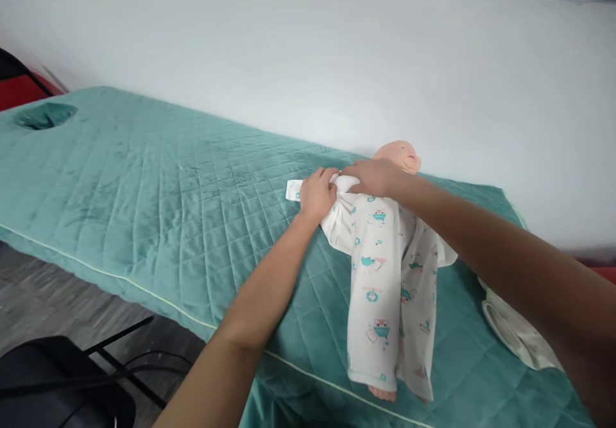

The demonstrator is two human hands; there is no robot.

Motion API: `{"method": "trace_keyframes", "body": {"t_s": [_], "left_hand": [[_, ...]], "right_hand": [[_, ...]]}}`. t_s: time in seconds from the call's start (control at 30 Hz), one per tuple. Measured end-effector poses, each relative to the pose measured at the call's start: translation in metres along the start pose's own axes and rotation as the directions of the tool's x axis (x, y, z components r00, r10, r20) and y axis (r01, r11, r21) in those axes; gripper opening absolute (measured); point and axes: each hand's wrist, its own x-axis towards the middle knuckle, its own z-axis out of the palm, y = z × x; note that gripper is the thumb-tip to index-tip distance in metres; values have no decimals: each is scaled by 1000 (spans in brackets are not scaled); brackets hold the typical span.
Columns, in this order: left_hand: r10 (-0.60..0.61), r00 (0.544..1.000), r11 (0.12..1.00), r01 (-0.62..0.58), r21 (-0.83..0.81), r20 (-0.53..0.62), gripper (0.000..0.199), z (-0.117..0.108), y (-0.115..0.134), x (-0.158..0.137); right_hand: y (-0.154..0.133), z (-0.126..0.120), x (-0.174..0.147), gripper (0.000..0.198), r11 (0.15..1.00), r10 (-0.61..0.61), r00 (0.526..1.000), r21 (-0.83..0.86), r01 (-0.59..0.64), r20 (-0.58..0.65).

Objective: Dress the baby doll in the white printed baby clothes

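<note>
The doll (397,152) lies right of the frame's centre, its smooth, rounded head near the wall (269,49). Its printed white clothes (375,274) look thin, soft and light, likely to bunch easily; the sleeve (294,190) would probably take a hold best near its flat cuff. The left hand (318,194) has its fingers curled round sleeve cloth; the right hand (378,178) is at the white fabric just beside, its grip hidden, so I cannot tell. Underneath is a velvety, diamond-quilted green bed cover (216,184); crumpled pale cloth (522,335) lies lower right.
</note>
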Motion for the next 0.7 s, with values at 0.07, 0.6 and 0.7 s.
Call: {"method": "trace_keyframes", "body": {"t_s": [0.07,0.6,0.7], "left_hand": [[-12,1000,999,12,-48,-6,43,-1,-3,-2],[-87,995,995,88,-38,41,44,6,-18,-8],[-52,997,998,51,25,49,45,4,-17,-10]], "right_hand": [[4,-2,-7,40,1000,9,1000,15,-9,-12],[28,-12,-41,38,991,125,985,52,-119,-117],[28,-11,-42,37,987,140,982,98,-128,-127]]}}
